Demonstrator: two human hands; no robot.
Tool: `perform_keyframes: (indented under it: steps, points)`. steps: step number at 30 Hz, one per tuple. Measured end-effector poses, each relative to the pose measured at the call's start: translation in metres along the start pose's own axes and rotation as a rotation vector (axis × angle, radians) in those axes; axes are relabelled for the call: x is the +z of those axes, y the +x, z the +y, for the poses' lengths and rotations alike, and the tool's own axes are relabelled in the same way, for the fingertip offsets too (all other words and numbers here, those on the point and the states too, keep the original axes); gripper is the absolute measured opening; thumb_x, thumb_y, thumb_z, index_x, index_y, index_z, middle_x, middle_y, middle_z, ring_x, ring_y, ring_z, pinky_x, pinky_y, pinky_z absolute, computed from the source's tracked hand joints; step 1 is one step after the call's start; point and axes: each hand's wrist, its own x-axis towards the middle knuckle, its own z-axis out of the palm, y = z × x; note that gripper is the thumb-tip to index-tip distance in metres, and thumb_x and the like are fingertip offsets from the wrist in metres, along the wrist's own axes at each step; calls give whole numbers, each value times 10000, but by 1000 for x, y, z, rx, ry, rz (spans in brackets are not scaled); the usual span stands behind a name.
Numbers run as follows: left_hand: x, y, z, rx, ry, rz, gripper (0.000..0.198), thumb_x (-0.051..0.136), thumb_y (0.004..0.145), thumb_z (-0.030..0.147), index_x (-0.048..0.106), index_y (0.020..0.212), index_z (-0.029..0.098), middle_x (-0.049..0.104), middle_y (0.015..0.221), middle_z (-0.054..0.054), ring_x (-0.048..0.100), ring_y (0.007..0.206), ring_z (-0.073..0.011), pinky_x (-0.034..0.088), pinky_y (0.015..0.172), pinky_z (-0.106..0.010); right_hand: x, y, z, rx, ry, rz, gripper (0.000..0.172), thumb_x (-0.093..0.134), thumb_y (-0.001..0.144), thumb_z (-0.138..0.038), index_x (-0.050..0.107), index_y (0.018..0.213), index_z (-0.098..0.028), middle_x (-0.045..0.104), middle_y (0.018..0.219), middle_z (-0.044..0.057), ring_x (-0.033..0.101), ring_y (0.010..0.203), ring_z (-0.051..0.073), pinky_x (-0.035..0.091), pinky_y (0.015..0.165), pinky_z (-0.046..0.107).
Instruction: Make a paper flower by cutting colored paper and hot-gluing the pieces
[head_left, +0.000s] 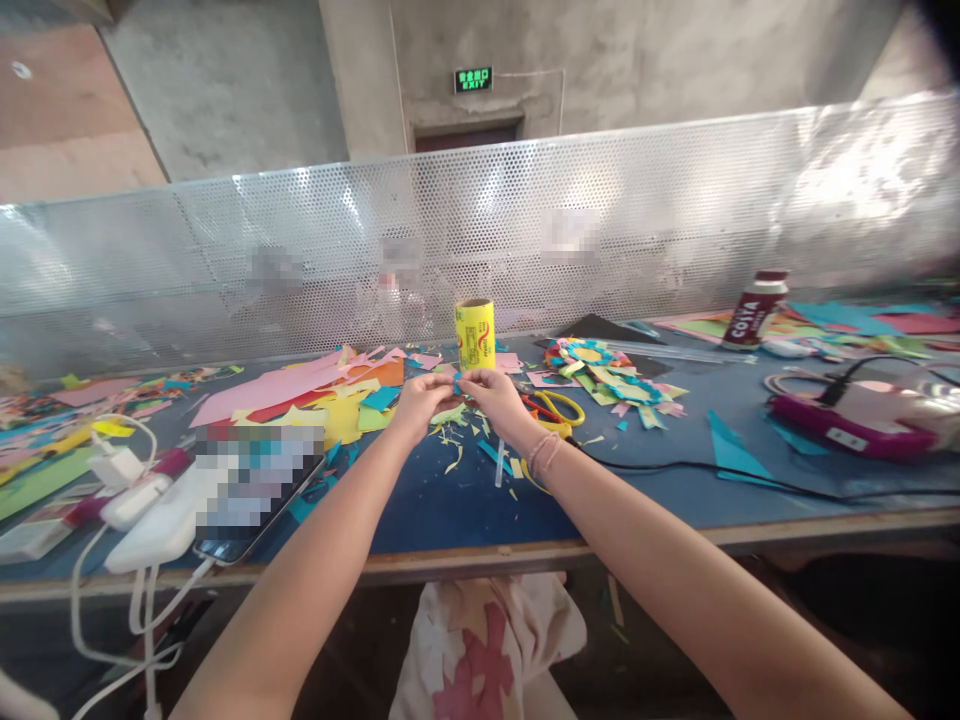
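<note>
My left hand [424, 403] and my right hand [495, 398] meet over the middle of the blue table. Between their fingertips is a small blue piece of paper [457, 384], pinched from both sides; much of it is hidden by the fingers. Just behind the hands stands a yellow printed cardboard tube [474, 335]. Beside my right wrist lie scissors with orange and yellow handles [562, 408], partly covered by the hand. Yellow paper pieces [349, 415] and blue scraps [381, 398] are left of my left hand.
A phone [259, 490] and white power bank [169, 510] with cables sit at the left. Paper rosettes [589, 355] lie right of the tube. Further right are a Costa bottle [756, 310], a purple power strip [855, 425] and a black cable [675, 465]. A perforated metal screen [337, 270] rises behind.
</note>
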Motion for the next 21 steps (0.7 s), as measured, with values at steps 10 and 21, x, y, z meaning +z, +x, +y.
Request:
perform_keyframes:
  steps: [10,21]
  points:
    - [0,0,2,36,21,-29,141,641,668,153,509,717,163,584,609,27,647,607,-150,535,710,-339,-3,5,2,-30,-39,-6,275,676,566,-402,555,661,-175,525,588,-29,485,551,89,407,541,231]
    - [0,-2,0,60,40,-54,155,676,648,158,529,696,142,584,641,25,632,611,-129,536,719,-330,-5,3,-1,-49,-37,-7,296,672,557,-413,554,661,-162,509,578,-43,455,538,75,363,522,220]
